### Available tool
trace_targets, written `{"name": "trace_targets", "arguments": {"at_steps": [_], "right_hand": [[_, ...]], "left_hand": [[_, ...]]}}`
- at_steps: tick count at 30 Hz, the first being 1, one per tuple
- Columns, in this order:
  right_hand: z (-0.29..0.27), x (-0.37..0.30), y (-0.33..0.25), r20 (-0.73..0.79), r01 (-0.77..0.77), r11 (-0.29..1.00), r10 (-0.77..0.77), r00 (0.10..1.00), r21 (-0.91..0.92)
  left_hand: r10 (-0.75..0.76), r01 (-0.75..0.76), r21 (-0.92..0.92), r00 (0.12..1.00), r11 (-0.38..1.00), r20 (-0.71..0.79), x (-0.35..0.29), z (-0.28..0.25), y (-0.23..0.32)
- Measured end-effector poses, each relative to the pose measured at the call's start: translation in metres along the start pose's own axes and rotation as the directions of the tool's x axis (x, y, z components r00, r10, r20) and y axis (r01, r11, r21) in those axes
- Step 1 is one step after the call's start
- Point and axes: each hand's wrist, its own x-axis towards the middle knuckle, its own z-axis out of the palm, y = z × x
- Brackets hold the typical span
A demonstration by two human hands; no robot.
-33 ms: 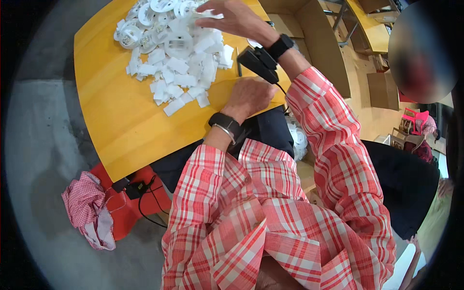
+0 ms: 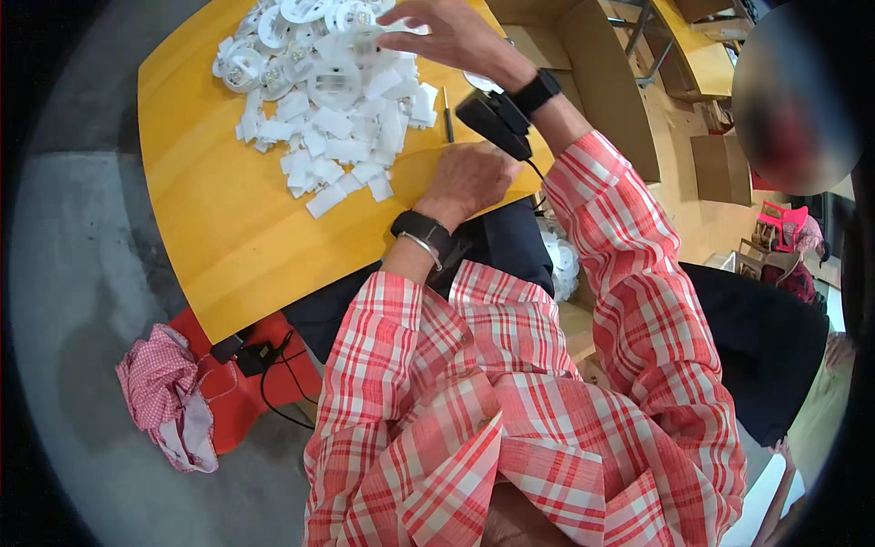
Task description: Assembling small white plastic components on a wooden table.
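Note:
My right hand (image 2: 453,38) is over the far right side of a pile of clear round plastic discs (image 2: 333,82), thumb and fingers apart, with nothing visible between them. Several small white rectangular pieces (image 2: 344,150) spread from the pile toward me. Near the table's right edge, my left hand (image 2: 469,178) is curled closed; its fingertips are hidden, so what it holds does not show. A small black device (image 2: 494,123) with a cable hangs below my right wrist, just above the left hand. A thin black pen-like stick (image 2: 447,117) lies on the table between the pile and the device.
The yellow table (image 2: 228,237) has its near edge by my lap. A cardboard box (image 2: 611,82) stands to the right of it. Lower left, a pink cloth (image 2: 159,383) lies over a red seat (image 2: 246,401) with black cables. Another person is at the right.
My right hand has shifted slightly right, away from the pile, and the black device has moved with it. My left hand stays nearly where it was.

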Motion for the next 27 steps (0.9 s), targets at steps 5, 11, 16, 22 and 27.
{"name": "trace_targets", "arguments": {"at_steps": [5, 11, 16, 22, 27], "right_hand": [[-0.008, -0.058, -0.003, 0.067, -0.208, 0.978, 0.210, 0.975, -0.030], [0.037, -0.099, -0.015, -0.001, -0.379, 0.925, 0.379, 0.925, 0.018], [0.065, -0.099, -0.032, -0.198, -0.334, 0.939, 0.313, 0.929, -0.083], [0.070, -0.107, -0.025, -0.285, -0.354, 0.933, 0.322, 0.903, -0.069], [0.061, -0.117, -0.010, -0.359, -0.294, 0.954, 0.292, 0.886, 0.052]], "left_hand": [[-0.012, 0.012, -0.056, 1.000, 0.998, -0.010, -0.012, -0.004, -0.010], [0.056, -0.109, -0.443, 0.990, 0.890, -0.130, -0.050, -0.036, -0.022], [-0.227, 0.107, -0.444, 0.947, 0.890, -0.227, -0.068, -0.074, -0.050], [-0.337, 0.268, -0.209, 0.809, 0.940, -0.481, -0.054, -0.102, -0.102], [-0.233, 0.396, 0.177, 0.785, 0.901, -0.574, -0.043, -0.112, -0.138]]}}
